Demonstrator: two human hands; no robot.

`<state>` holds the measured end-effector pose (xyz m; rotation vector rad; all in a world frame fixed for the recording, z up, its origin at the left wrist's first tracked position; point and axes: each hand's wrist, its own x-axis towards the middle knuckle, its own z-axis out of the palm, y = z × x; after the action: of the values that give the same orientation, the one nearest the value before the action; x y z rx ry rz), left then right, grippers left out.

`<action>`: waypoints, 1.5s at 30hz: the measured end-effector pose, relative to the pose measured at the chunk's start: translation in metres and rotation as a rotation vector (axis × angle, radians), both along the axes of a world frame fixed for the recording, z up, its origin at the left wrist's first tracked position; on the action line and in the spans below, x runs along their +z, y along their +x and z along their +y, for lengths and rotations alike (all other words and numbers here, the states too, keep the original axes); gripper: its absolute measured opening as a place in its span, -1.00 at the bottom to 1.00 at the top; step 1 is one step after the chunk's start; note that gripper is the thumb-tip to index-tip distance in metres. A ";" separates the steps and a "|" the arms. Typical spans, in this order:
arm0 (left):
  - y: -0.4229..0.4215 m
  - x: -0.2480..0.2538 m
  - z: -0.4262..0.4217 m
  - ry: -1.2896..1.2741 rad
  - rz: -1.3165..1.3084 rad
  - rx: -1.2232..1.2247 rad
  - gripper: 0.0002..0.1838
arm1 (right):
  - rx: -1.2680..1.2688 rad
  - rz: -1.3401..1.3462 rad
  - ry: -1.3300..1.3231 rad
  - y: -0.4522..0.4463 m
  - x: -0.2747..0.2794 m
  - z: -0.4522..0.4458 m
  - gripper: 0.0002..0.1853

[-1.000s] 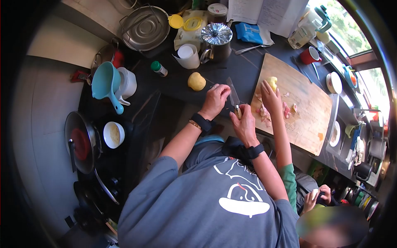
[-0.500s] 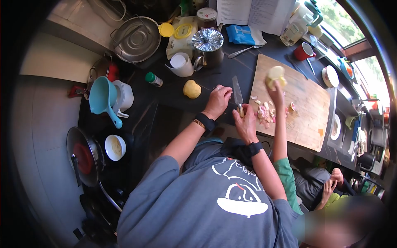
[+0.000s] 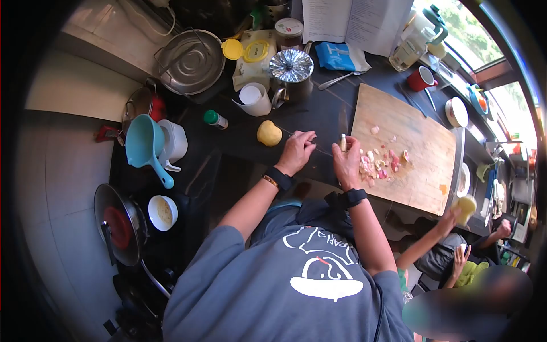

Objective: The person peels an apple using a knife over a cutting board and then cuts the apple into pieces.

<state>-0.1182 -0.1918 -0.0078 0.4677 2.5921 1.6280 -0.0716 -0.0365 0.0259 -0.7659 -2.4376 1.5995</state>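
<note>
My right hand is wrapped round the light handle of a knife, its blade pointing away from me beside the chopping board's left edge. My left hand is a little to the left, its fingers curled in; whatever may be between them is hidden. Just beyond my left hand, a round yellow potato rests on the dark counter. Garlic cloves and pinkish skins lie scattered on the wooden chopping board, right of my right hand.
Another person's hand holds a pale yellow lump at the lower right. A foil-topped metal pot, a paper roll and a green-capped jar stand behind. Left are a blue ladle-like pan, a white bowl and a wok.
The other person's hand has carried the yellow lump from above the board to the lower right. My right hand has shifted slightly rightward with the knife, whose blade now points straighter away.
</note>
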 end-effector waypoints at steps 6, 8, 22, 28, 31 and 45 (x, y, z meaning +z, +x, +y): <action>0.020 0.011 -0.027 -0.019 0.147 -0.046 -0.86 | -0.009 0.022 -0.123 -0.032 -0.018 -0.003 -0.55; 0.026 0.024 -0.039 -0.013 0.093 -0.034 -0.87 | -0.045 0.014 -0.261 -0.042 0.018 0.007 -0.56; 0.186 -0.032 -0.146 -0.109 -0.350 0.343 -0.85 | -0.095 -0.101 -0.376 -0.122 -0.061 0.036 -0.56; 0.254 -0.066 -0.129 -0.161 -0.573 0.563 -0.84 | 0.041 -0.289 -0.125 -0.136 -0.086 0.033 -0.38; 0.272 -0.077 -0.116 -0.205 -0.649 0.586 -0.82 | 0.161 -0.304 -0.151 -0.133 -0.083 0.034 -0.40; 0.264 -0.071 -0.083 -0.172 -0.638 0.601 -0.81 | 0.353 -0.409 -0.145 -0.126 -0.025 0.041 -0.80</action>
<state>0.1453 -0.2746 -0.0791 -0.7843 2.4166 1.3228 -0.1976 0.0044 0.0009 -0.7832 -2.9037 1.9229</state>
